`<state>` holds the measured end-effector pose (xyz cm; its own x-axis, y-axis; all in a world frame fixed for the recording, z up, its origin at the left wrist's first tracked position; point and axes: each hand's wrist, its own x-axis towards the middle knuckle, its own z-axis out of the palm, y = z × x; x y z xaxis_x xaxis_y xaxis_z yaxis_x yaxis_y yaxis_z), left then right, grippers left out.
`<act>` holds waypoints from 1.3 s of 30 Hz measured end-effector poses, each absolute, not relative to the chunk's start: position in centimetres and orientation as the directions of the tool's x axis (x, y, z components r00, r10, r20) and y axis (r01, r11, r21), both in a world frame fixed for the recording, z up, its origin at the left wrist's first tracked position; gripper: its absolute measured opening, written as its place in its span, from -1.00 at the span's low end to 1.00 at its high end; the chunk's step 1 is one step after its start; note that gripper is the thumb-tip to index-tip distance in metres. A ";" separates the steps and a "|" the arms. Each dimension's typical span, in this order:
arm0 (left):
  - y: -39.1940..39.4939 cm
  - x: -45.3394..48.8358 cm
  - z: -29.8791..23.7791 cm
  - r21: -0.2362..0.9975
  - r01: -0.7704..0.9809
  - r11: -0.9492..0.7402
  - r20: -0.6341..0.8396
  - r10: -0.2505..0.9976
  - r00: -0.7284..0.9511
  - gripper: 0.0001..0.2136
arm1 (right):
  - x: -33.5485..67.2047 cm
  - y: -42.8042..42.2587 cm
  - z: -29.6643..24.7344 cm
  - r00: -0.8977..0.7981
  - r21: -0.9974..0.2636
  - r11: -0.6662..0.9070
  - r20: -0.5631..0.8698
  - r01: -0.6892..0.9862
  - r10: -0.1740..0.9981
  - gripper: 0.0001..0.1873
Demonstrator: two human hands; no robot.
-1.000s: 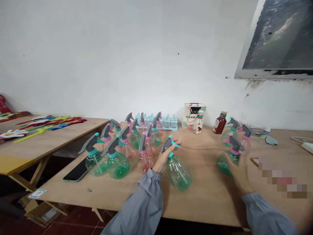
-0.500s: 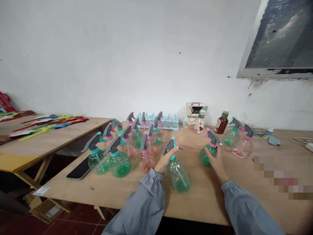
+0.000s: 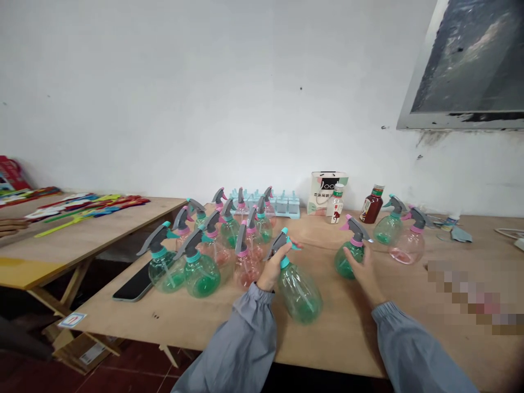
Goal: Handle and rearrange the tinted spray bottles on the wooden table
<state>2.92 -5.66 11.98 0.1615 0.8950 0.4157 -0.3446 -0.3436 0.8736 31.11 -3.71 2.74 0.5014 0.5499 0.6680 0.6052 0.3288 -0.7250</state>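
Observation:
My left hand (image 3: 272, 268) is closed around the grey spray head of a green spray bottle (image 3: 301, 295) with a teal collar. This bottle leans, its head toward the left and its base toward the right. To the right, my right hand (image 3: 363, 268) grips the body of another green spray bottle (image 3: 346, 259), which has a pink collar and nozzle and looks upright. Left of my left hand stands a group of several spray bottles, among them a pink one (image 3: 247, 270) and a green one (image 3: 201, 275). Beyond my right hand are a pink spray bottle (image 3: 407, 248) and a green one (image 3: 387, 229).
A phone (image 3: 133, 284) lies near the table's left edge. At the back are a light-blue mould tray (image 3: 282, 206), a paper bag (image 3: 320, 199), a white-labelled bottle (image 3: 335, 206) and a dark red bottle (image 3: 371, 206). Colourful strips (image 3: 94, 204) cover part of the left table (image 3: 135, 224).
The bottle in my left hand has tilted a little more, its spray head moving left. My right hand and its bottle stay almost where they were.

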 end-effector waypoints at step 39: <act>-2.5 6.5 5.9 0.294 0.895 -0.336 0.697 0.716 0.040 -0.45 | 30.9 -3.9 3.1 0.485 -0.689 0.333 0.704 0.644 0.518 -0.30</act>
<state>6.52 -2.50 5.86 0.0398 0.7163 0.6966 0.8950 -0.3356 0.2939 30.89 -3.87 3.07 0.4853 0.5181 0.7043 0.6442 0.3327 -0.6887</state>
